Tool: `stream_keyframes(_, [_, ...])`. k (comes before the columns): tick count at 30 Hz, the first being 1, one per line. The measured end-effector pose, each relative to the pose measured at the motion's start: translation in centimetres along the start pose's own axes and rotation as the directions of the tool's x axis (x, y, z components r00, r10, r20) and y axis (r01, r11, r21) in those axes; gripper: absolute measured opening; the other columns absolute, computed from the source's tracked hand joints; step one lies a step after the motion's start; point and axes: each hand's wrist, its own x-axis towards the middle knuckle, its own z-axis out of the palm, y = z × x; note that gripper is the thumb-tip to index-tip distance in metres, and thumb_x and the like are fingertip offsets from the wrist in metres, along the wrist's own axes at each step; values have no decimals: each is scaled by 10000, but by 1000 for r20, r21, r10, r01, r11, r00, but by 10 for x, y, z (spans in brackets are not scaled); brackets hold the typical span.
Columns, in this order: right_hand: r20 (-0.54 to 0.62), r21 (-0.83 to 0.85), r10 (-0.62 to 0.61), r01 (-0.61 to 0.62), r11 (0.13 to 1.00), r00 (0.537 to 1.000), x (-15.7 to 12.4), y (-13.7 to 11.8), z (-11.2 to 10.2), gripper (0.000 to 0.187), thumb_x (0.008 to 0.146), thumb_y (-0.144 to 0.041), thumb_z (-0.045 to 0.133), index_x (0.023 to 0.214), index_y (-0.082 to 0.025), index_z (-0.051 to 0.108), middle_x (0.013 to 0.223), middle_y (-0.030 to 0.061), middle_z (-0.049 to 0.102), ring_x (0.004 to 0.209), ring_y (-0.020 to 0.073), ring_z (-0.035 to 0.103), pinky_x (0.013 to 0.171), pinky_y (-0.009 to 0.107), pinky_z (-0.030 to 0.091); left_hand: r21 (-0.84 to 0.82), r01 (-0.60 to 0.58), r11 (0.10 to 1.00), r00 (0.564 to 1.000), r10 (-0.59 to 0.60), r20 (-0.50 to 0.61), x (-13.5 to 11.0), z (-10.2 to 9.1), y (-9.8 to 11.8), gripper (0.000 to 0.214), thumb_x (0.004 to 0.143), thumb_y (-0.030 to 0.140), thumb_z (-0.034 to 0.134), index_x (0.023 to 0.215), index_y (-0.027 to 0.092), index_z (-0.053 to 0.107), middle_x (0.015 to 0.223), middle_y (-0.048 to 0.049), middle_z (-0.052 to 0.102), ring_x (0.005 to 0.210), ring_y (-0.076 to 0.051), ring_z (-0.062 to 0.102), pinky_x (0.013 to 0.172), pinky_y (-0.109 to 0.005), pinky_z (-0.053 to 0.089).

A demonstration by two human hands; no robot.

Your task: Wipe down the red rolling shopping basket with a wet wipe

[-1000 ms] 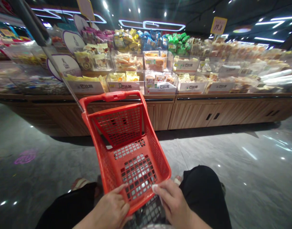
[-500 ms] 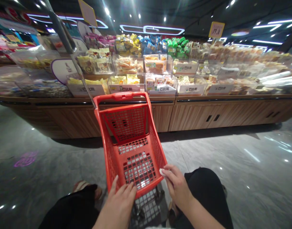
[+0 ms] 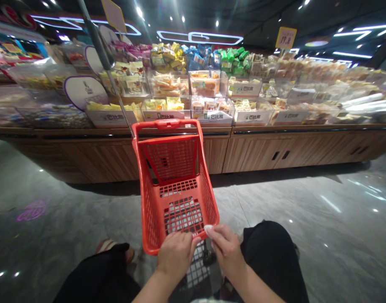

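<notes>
A red plastic shopping basket with a mesh floor stands on the floor in front of me, with nothing inside. My left hand grips its near rim with curled fingers. My right hand pinches the same rim at its right corner, thumb and fingers pressed together. A metal pull handle rises from the basket's far left corner toward the upper left. My knees in black trousers show on either side of the hands.
A long wooden display counter runs across the view behind the basket. Clear bins of packaged snacks and bright wrapped sweets fill its top. Yellow price signs hang above. The grey floor is glossy.
The basket has swung right and straightened. My left hand slid right along the near rim and closed on it beside my right hand.
</notes>
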Motion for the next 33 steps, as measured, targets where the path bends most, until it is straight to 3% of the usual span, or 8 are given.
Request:
stream_keyframes(4, [83, 19, -76, 74, 997, 994, 0, -9, 6, 351, 886, -67, 469, 1183, -201, 599, 951, 83, 615, 884, 185, 583, 741, 307, 529, -2, -7, 1000, 1000, 7, -11, -5, -3, -3, 285, 899, 329, 448, 649, 219, 529, 578, 13, 584, 568, -178, 546, 603, -312, 367])
stream_keyframes(11, [-17, -70, -5, 4, 998, 1000, 11, 13, -14, 340, 887, -83, 445, 1149, -212, 619, 934, 80, 588, 844, 182, 595, 695, 293, 533, -17, -4, 1000, 999, 3, -39, -7, -3, 0, 291, 901, 330, 443, 651, 218, 543, 576, 13, 586, 571, -173, 549, 618, -314, 373])
stream_keyframes(18, [142, 6, -73, 73, 997, 987, -6, -10, -14, 355, 876, -70, 448, 1160, -209, 609, 935, 84, 603, 837, 187, 604, 705, 308, 530, -71, -29, 997, 999, 27, -35, -20, -14, -5, 273, 900, 302, 432, 681, 216, 571, 591, 11, 592, 576, -155, 549, 649, -305, 402])
stream_keyframes(25, [25, 87, 6, -8, 996, 1000, 24, 8, -13, 296, 899, -100, 452, 1115, -214, 621, 996, 89, 553, 885, 175, 594, 731, 285, 536, -121, -54, 991, 998, 53, -18, -28, -19, -20, 218, 884, 290, 466, 714, 219, 582, 612, 11, 606, 592, -163, 555, 647, -310, 416])
stream_keyframes(33, [184, 143, -82, 56, 988, 980, -1, -12, -17, 343, 890, -74, 442, 1162, -218, 594, 969, 82, 559, 862, 170, 592, 723, 279, 535, -168, -92, 981, 996, 91, -16, -33, -24, -31, 173, 857, 277, 488, 738, 204, 590, 612, 9, 605, 587, -158, 572, 663, -321, 446])
